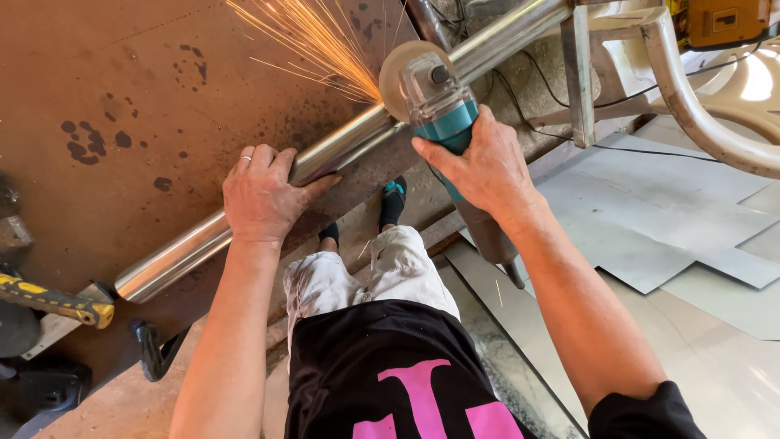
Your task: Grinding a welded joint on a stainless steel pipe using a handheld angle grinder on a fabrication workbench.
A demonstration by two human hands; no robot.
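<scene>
A long shiny steel pipe [341,146] lies diagonally along the edge of a rusty brown metal table [122,89]. My left hand [264,195], with a ring on one finger, presses flat on the pipe near its lower end. My right hand [479,162] grips a teal angle grinder [443,114]. Its disc [398,77] touches the pipe, and orange sparks [309,41] fly up and to the left over the table.
Grey metal sheets [650,211] lie on the floor at right. A curved pale tube frame [691,97] and a yellow tool [719,20] stand at the top right. A yellow-handled tool [57,302] rests at the left edge. My legs and sandalled foot [394,199] show below.
</scene>
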